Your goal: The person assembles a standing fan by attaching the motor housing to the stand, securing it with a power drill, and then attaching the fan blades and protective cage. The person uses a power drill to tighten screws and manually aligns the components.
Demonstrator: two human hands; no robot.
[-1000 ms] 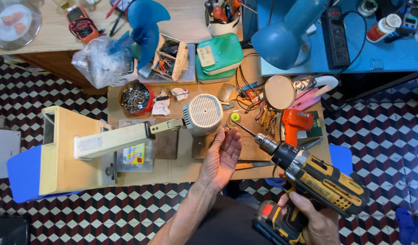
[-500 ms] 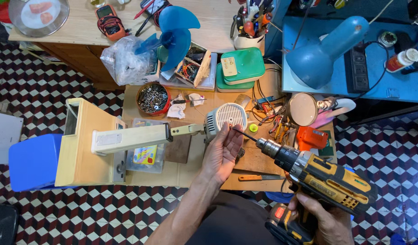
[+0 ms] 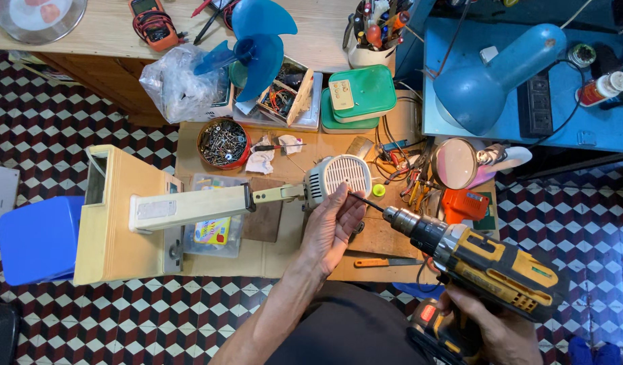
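Observation:
A cream fan stand lies on its side across the low workbench (image 3: 392,236), with its square base (image 3: 115,216) at the left and its round vented motor housing (image 3: 338,177) in the middle. My left hand (image 3: 331,226) rests against the underside of that housing, fingers curled up at its edge. My right hand (image 3: 490,328) grips the handle of a yellow and black cordless drill (image 3: 487,263). The drill's dark bit (image 3: 365,201) points up-left, and its tip sits right by my left fingertips at the housing's lower right rim.
A bowl of screws (image 3: 222,142), a crumpled tissue and a loose blue fan blade (image 3: 257,47) lie behind the housing. Pliers, wires, a round mirror (image 3: 454,163) and an orange-handled screwdriver (image 3: 382,262) crowd the right. A blue stool (image 3: 34,240) stands left, a blue lamp (image 3: 490,74) at upper right.
The view has shifted. My left hand went from open, palm up, to resting against the housing. The drill moved in, bringing its bit to the housing's rim.

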